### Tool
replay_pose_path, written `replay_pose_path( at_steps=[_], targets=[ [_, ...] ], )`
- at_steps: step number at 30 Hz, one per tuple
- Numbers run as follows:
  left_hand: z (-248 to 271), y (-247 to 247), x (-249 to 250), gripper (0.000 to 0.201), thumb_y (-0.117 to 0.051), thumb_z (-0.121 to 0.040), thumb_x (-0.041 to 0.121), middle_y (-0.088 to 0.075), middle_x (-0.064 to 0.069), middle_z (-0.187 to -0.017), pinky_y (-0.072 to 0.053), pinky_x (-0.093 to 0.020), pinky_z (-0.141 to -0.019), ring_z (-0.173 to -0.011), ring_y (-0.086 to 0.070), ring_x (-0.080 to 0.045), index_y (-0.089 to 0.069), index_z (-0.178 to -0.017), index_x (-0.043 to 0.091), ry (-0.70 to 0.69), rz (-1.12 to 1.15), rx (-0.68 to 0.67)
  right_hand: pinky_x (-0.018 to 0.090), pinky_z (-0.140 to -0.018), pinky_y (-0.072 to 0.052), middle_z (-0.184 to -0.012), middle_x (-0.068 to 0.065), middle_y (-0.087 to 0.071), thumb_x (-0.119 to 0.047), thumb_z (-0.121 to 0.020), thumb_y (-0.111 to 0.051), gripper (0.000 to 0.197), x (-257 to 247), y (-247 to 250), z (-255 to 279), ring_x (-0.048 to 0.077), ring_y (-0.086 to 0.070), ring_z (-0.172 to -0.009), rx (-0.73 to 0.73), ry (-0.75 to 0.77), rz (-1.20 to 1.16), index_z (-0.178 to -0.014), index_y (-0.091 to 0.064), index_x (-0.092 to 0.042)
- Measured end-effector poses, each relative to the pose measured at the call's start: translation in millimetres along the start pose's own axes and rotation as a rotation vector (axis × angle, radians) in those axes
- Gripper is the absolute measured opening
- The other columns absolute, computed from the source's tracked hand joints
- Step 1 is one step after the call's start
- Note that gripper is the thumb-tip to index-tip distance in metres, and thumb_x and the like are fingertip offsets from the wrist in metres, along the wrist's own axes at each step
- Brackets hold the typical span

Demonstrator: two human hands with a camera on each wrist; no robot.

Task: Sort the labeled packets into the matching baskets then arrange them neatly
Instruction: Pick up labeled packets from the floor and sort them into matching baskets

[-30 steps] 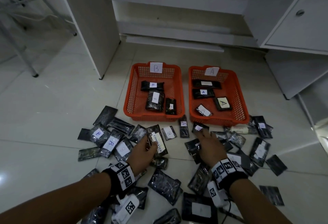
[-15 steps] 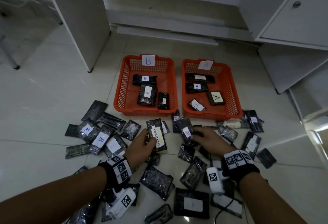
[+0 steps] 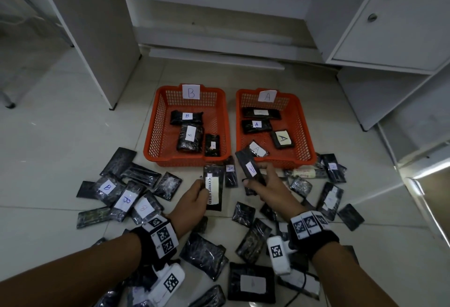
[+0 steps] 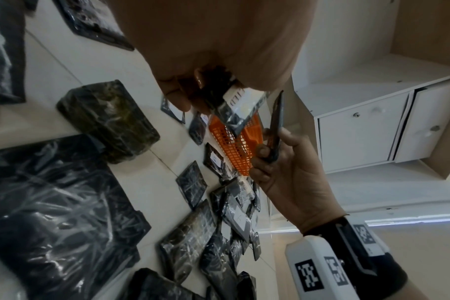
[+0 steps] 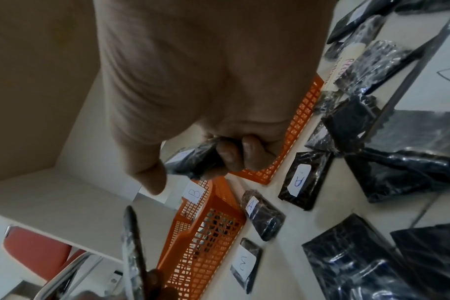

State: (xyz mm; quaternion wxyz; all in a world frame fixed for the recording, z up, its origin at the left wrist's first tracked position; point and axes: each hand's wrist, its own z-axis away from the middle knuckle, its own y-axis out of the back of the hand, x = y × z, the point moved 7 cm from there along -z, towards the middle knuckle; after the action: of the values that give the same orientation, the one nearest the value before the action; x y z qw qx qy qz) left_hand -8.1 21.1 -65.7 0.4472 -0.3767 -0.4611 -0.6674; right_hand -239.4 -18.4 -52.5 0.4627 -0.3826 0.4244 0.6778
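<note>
Head view: the left hand (image 3: 192, 199) pinches a COMPLETED packet (image 3: 213, 186) near basket B (image 3: 155, 121); the right hand (image 3: 270, 185) grips an A packet (image 3: 249, 168) at the near edge of basket A (image 3: 303, 121).

Left wrist view: fingers (image 4: 177, 95) curl round that packet (image 4: 236, 101).

Right wrist view: fingers (image 5: 231, 154) clamp the packet (image 5: 193, 160).

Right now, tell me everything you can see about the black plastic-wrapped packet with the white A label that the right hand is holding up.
The black plastic-wrapped packet with the white A label is a slim, flat rectangle in glossy, crinkled wrap. Its white sticker bears a handwritten blue A facing up. The right hand pinches its lower end, thumb on top and fingers curled beneath, holding it lifted off the floor and tilted. Its far end points at the near rim of the orange mesh basket tagged A, which already holds four packets. It touches nothing else.
</note>
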Motion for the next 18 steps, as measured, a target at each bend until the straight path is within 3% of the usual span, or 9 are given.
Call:
replay_pose_path(
  at_steps=[2,3,6,7,9,11,15,17,18],
  targets=[
    [3,-1,4,0.022,-0.035,-0.108,0.025,-0.061,-0.007,-0.084,-0.046,-0.027,-0.070,-0.076,-0.058,-0.020,-0.056,-0.108,0.020,0.003,0.040,0.005,0.031,-0.082,-0.058,-0.109,-0.004,-0.078,-0.038,-0.088,-0.082,0.051,1,-2,1,0.013,-0.074,-0.098,-0.019,0.016,0.034,-0.122,-0.044,-0.035],
    [4,0,6,0.028,-0.033,-0.107,0.034,-0.063,-0.016,-0.091,-0.047,-0.031,-0.074,-0.084,-0.061,-0.028,-0.056,-0.108,0.018,0.004,0.054,0.013,0.030,-0.076,-0.056,-0.105,-0.003,-0.078,-0.037,-0.090,-0.081,0.048,1,-2,1,0.015,-0.074,-0.090,-0.025,0.026,0.047,-0.120,-0.044,-0.034],
    [6,-1,8,0.049,-0.026,-0.104,0.049,-0.065,-0.021,-0.105,-0.049,-0.035,-0.078,-0.104,-0.064,-0.035,-0.054,-0.112,0.010,0.075,0.118,0.008,0.031,-0.057,-0.041,-0.090,0.008,-0.073,-0.021,-0.104,-0.054,0.017,-1,-7,-2,0.018,-0.056,-0.060,-0.018,-0.034,-0.112,-0.120,-0.049,-0.015],
    [8,-2,11,0.046,-0.026,-0.106,0.047,-0.066,-0.017,-0.104,-0.050,-0.032,-0.075,-0.104,-0.066,-0.033,-0.053,-0.113,0.011,0.116,0.142,0.010,0.032,-0.056,-0.042,-0.093,0.015,-0.073,-0.018,-0.106,-0.045,0.021,2,-7,-5,0.021,-0.056,-0.059,-0.013,-0.086,-0.188,-0.123,-0.053,-0.007],
    [10,-5,18,0.034,-0.034,-0.106,0.043,-0.065,-0.011,-0.097,-0.047,-0.026,-0.067,-0.093,-0.067,-0.026,-0.051,-0.109,0.014,0.136,0.183,-0.013,0.035,-0.059,-0.049,-0.100,0.027,-0.071,-0.022,-0.108,-0.035,0.041,7,-7,-7,0.031,-0.064,-0.067,-0.029,-0.150,-0.294,-0.127,-0.058,0.007],
    [13,-8,26,0.021,-0.042,-0.106,0.035,-0.054,-0.004,-0.086,-0.041,-0.017,-0.057,-0.074,-0.056,-0.014,-0.047,-0.105,0.015,0.094,0.168,-0.049,0.037,-0.061,-0.053,-0.100,0.032,-0.068,-0.026,-0.108,-0.034,0.049,8,-7,-5,0.034,-0.066,-0.073,-0.056,-0.146,-0.350,-0.129,-0.058,0.012],
    [12,-11,35,0.020,-0.057,-0.102,0.026,-0.048,0.002,-0.081,-0.038,-0.022,-0.057,-0.063,-0.044,-0.008,-0.046,-0.117,0.018,0.049,0.128,-0.041,0.039,-0.063,-0.055,-0.099,0.035,-0.068,-0.018,-0.110,-0.038,0.037,2,3,-3,0.036,-0.066,-0.076,0.022,-0.105,-0.404,-0.133,-0.056,0.005],
    [4,-12,33,0.012,-0.049,-0.103,0.025,-0.048,0.002,-0.076,-0.034,-0.027,-0.053,-0.056,-0.042,-0.009,-0.052,-0.114,0.028,0.108,0.186,-0.034,0.047,-0.074,-0.057,-0.110,0.037,-0.069,-0.018,-0.109,-0.042,0.034,-2,7,-4,0.041,-0.068,-0.088,0.033,-0.063,-0.420,-0.134,-0.059,-0.003],
    [-3,-13,28,0.020,-0.042,-0.103,0.026,-0.049,0.001,-0.072,-0.032,-0.028,-0.050,-0.051,-0.042,-0.012,-0.058,-0.114,0.031,0.151,0.236,-0.036,0.053,-0.081,-0.056,-0.114,0.037,-0.068,-0.018,-0.109,-0.042,0.032,-4,8,-3,0.042,-0.069,-0.092,0.031,-0.039,-0.426,-0.134,-0.062,-0.008]
  ],
)
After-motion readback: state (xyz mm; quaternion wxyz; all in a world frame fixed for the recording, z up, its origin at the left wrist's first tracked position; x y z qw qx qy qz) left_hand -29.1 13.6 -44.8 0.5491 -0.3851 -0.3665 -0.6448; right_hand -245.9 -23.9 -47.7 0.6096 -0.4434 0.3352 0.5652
